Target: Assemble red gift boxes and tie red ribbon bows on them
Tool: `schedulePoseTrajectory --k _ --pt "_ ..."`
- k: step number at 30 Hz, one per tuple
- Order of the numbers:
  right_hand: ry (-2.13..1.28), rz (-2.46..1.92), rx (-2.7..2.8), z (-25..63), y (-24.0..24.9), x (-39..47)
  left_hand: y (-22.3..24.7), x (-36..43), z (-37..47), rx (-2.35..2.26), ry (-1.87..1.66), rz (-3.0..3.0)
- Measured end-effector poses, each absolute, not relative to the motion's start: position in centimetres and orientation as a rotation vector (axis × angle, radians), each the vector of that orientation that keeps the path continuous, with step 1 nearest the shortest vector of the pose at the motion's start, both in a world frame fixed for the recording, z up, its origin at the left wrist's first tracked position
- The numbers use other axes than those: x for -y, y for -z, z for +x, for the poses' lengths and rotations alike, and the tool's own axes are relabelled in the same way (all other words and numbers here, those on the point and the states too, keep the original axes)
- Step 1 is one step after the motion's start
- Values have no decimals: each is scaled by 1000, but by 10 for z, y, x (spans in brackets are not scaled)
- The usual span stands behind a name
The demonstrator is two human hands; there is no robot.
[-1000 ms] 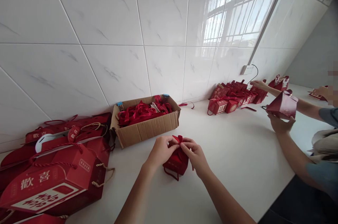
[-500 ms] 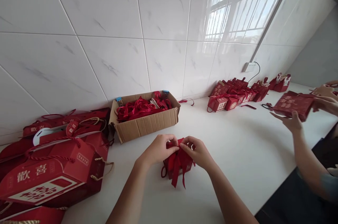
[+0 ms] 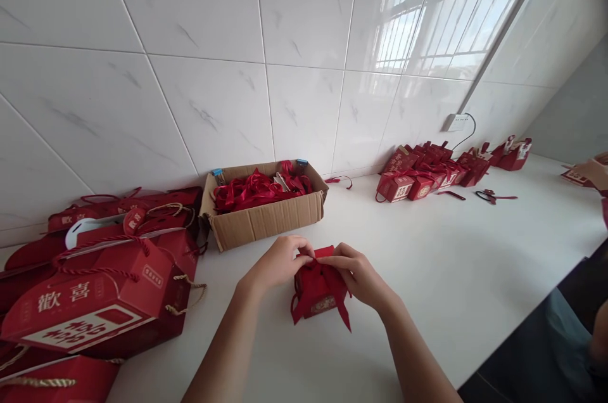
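A small red gift box [image 3: 323,305] stands on the white table in front of me, with a red ribbon [image 3: 313,282] across its top. Two ribbon tails hang down over the box's near side. My left hand [image 3: 284,262] pinches the ribbon at the upper left of the box. Just to its right, my right hand [image 3: 354,270] has its fingers pressed together on the ribbon at the top. Both hands meet close to the middle of the box top, and their fingertips partly hide the ribbon there.
Behind my hands a cardboard box [image 3: 268,225] holds loose red ribbons. Large red gift boxes [image 3: 95,301] are piled at left. Small red boxes [image 3: 422,175] line the wall at right, near scissors [image 3: 487,197]. A co-worker's hand [image 3: 591,173] shows at the right edge.
The ribbon tails have spread apart over the box front. My right hand's fingers have stretched leftward across the top. The co-worker's hands and red box have moved away to the right.
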State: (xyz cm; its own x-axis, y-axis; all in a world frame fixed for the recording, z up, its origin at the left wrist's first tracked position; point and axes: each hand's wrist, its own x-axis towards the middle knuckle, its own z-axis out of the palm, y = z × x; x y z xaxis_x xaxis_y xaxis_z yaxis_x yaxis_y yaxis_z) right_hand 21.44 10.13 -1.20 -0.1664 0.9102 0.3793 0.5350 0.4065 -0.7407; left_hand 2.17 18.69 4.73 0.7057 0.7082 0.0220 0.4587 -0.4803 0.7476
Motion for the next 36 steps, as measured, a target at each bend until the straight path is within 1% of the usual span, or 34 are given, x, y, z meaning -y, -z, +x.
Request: schedulePoseTrajectory --k 5,13,23,28,31,36 --pt "-569 -1225 1970 224 20 -103 -47 -191 15 -912 -354 2175" --pt "-504 -1200 1945 225 20 -105 -46 -191 12 -877 -253 2168" --pt "-549 -1149 1890 225 23 -107 -48 -181 30 -846 -397 2093" --pt "-566 -1183 1869 224 25 -107 -46 -178 36 -793 -501 1886" --pt "-599 -1181 1855 224 25 -106 -42 -181 36 -793 -509 1820" --pt "-587 -1183 1863 225 24 -106 -38 -186 32 -897 -492 1886"
